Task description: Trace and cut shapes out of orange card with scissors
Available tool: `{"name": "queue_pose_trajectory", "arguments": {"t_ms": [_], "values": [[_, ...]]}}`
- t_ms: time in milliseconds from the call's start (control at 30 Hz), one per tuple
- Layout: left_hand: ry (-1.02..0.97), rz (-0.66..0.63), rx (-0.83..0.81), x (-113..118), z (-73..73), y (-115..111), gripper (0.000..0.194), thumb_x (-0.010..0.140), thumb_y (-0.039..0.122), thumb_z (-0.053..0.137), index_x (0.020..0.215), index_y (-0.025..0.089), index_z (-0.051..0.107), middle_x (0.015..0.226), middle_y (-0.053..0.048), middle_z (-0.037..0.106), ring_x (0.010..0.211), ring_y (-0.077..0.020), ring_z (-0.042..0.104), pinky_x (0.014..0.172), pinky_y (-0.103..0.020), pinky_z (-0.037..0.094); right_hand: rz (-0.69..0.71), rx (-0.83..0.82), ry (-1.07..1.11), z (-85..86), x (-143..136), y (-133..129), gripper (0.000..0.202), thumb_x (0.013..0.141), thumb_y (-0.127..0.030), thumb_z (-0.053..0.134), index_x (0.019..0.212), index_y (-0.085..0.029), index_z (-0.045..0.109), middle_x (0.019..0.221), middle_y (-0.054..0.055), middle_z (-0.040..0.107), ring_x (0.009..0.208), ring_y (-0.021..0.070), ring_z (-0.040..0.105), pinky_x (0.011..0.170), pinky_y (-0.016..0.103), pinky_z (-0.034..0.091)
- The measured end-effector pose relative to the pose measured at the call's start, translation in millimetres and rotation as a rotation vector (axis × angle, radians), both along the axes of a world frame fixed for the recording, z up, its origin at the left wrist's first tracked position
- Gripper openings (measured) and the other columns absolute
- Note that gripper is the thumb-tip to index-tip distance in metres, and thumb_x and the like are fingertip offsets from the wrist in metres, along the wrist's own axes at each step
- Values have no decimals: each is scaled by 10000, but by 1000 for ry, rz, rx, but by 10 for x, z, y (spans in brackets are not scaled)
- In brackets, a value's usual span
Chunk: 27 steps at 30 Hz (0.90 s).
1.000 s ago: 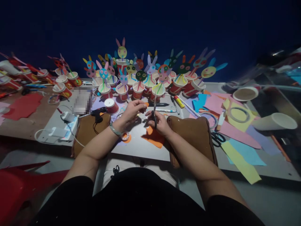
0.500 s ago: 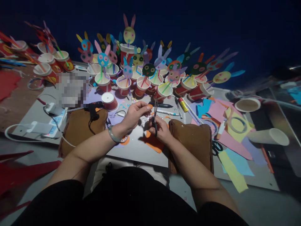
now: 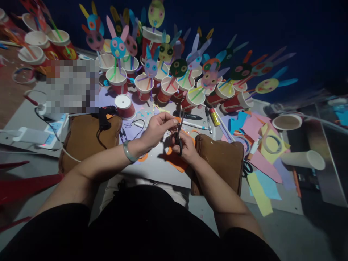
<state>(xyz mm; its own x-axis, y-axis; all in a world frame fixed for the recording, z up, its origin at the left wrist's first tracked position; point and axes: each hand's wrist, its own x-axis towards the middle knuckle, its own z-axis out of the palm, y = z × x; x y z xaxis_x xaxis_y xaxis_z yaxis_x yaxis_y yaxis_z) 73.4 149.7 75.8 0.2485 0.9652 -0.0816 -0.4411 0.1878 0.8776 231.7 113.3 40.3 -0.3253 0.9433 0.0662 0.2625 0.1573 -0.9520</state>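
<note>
My left hand [image 3: 161, 129], with a bangle at its wrist, pinches a small piece of orange paper [image 3: 178, 119] between thumb and fingers. My right hand [image 3: 185, 146] is closed round the black handles of a pair of scissors [image 3: 179, 131]. The blades point up, slightly parted, right beside the orange piece; whether they touch it I cannot tell. Below the right hand lies a larger sheet of orange paper [image 3: 176, 160] on the table [image 3: 154, 171]. An orange round piece [image 3: 143, 157] shows partly from behind my left wrist.
Brown cushions [image 3: 91, 141] [image 3: 221, 161] lie under both forearms. Several paper cups [image 3: 168, 95] with paper rabbit heads stand along the back. An upturned cup [image 3: 125, 107], markers [image 3: 190, 116], coloured paper [image 3: 254, 127], a tape roll [image 3: 272, 144] and a power strip [image 3: 56, 132] surround the work area.
The head view has shifted, so the cups sit higher in the picture. My hands stay close together, with the orange piece and the scissors still held.
</note>
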Motion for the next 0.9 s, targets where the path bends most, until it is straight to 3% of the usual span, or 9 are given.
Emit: {"name": "queue_pose_trajectory", "arguments": {"t_ms": [900], "values": [[-7,-24,-52,9,26,-2,236,730,296,786,721,171,586,646,37,607,610,-69,556,639,-218,471,-10,-35,29,-36,14,13,642,674,-842,638,663,-215,499,713,19,509,692,177,465,651,325,384]]}}
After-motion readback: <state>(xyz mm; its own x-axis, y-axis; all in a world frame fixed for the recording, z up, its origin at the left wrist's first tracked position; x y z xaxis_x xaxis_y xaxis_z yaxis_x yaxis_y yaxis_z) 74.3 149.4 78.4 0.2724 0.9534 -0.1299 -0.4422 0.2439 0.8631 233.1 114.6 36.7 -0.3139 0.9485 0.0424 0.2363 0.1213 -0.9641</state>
